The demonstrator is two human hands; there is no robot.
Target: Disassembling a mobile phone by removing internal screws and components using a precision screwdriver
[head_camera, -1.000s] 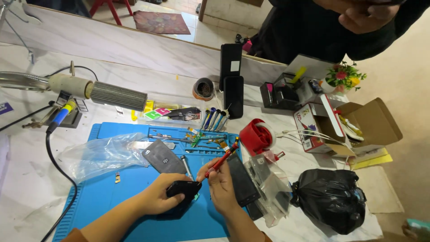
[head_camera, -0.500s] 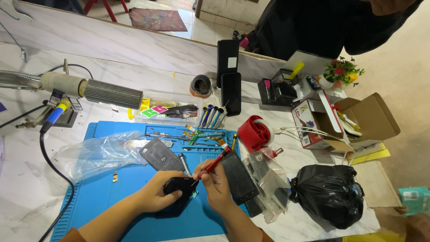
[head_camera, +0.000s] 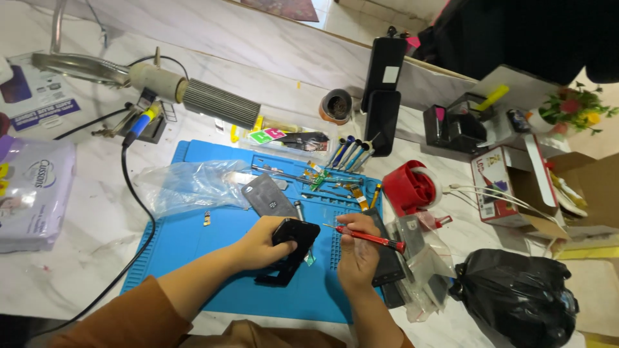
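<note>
My left hand [head_camera: 261, 243] grips a small black phone body [head_camera: 291, 250] tilted up on edge over the blue work mat [head_camera: 193, 238]. Beside it, my right hand [head_camera: 356, 252] holds a red-handled screwdriver [head_camera: 374, 238], whose thin tip points left toward the top of the phone. A grey phone back panel [head_camera: 269, 196] lies flat on the mat just beyond my hands. A dark flat slab [head_camera: 388, 258] lies under my right hand at the mat's right edge.
Tweezers and small tools [head_camera: 322, 180] lie along the mat's far edge, next to a clear plastic bag [head_camera: 190, 185]. A red tape dispenser [head_camera: 412, 188], a black bag [head_camera: 516, 299] and open boxes [head_camera: 516, 187] stand right. A soldering iron [head_camera: 143, 121] with its cable lies left. Another person in black [head_camera: 535, 32] stands across the table.
The screwdriver has swung from pointing up and right to lying nearly level, tip toward the phone. My left hand has raised the phone more upright. The view shifted closer.
</note>
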